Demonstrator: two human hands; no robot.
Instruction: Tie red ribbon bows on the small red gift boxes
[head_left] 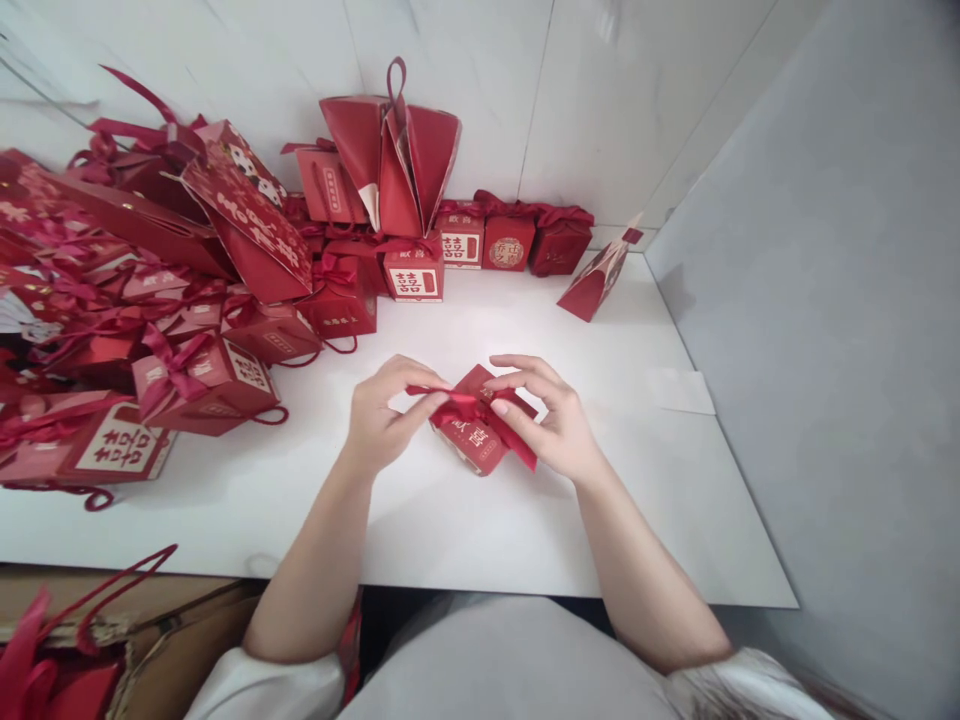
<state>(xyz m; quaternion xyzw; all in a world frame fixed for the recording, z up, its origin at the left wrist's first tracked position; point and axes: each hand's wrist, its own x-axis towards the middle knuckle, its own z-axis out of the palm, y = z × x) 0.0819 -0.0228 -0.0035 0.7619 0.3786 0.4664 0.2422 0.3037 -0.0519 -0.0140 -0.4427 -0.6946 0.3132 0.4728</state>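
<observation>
A small red gift box [480,447] with pale Chinese characters sits on the white table between my hands. Across its top runs a red ribbon [459,408], gathered at the middle. My left hand [391,412] pinches one side of that ribbon between thumb and fingers, just left of the box. On the other side my right hand [546,412] has thumb and index finger closed at the ribbon near the centre, its other fingers raised. One ribbon tail hangs over the box's right side, below my right fingers. The exact knot is partly hidden by my fingertips.
Many red gift boxes with ribbons [187,385] are heaped at the left. More boxes [510,240] line the back wall, one large folded box [397,160] atop them. A triangular box [596,280] stands back right. A cardboard carton [165,640] is below the front left edge.
</observation>
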